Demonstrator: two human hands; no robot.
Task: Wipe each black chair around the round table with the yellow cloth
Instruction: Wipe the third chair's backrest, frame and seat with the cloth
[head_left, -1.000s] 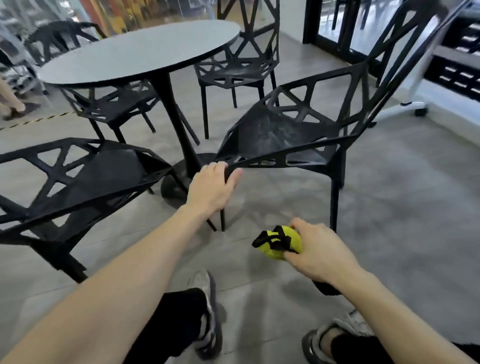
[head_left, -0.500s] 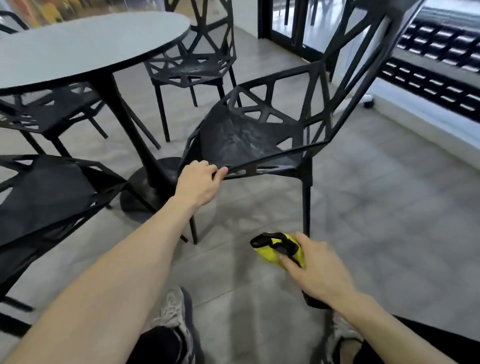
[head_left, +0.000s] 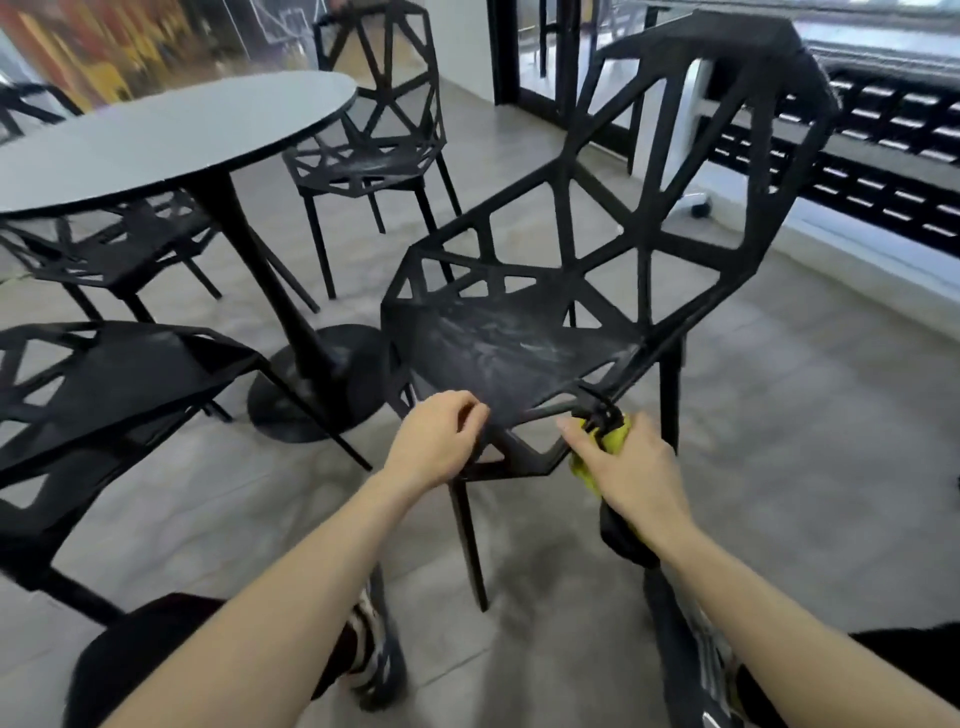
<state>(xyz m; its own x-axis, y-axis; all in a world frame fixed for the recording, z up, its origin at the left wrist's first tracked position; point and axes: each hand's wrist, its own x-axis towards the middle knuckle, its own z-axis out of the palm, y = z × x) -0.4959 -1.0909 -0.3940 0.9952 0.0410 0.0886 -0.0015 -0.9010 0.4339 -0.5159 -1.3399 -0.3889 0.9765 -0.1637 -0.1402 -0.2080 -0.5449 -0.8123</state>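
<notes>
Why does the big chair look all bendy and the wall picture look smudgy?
Head view: the wide lens bows the near chair; the painted wall smears from camera motion; window light streaks its dusty seat; the right hand with the yellow cloth stays fairly sharp.

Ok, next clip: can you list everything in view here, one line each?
black chairs: four; nearest in front of the hands, one at left, one under the table's left side, one beyond the table
round table: one, grey top, black pedestal, upper left
yellow cloth: one, bunched, at nearest chair's front right edge
shoes: two, bottom of frame
left hand: grips nearest chair's front edge
right hand: holds the cloth
</notes>
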